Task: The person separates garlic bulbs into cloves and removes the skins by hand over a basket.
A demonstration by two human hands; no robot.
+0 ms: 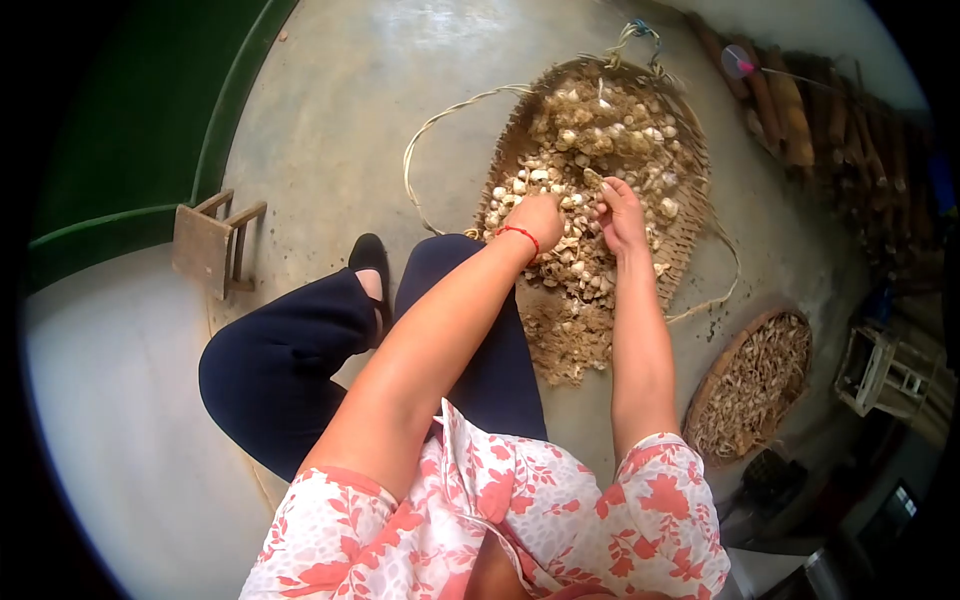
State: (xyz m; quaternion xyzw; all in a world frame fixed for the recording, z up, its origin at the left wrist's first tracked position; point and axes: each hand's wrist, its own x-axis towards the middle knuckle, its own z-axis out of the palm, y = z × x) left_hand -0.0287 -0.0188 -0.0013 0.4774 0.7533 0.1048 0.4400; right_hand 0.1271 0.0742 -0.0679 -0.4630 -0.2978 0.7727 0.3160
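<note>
A large oval woven basket [690, 215] lies on the floor, heaped with whitish garlic bulbs [568, 137] and dry brown roots and skins. Over its middle, my left hand [537, 218], with a red cord bracelet at the wrist, is closed with its back up. Its fingertips are hidden, so what it grips cannot be made out. Just to the right, my right hand [622, 212] has thumb and finger pinched on a small brownish flat piece [593, 178], too small to identify. Loose bulbs lie beneath both hands.
A round shallow basket [705, 395] of dry stalk-like pieces sits to the right. At left stands a small wooden stool [205, 250]. Logs [790, 115] are stacked at the upper right. Rope handles [410, 150] loop out from the large basket across the floor.
</note>
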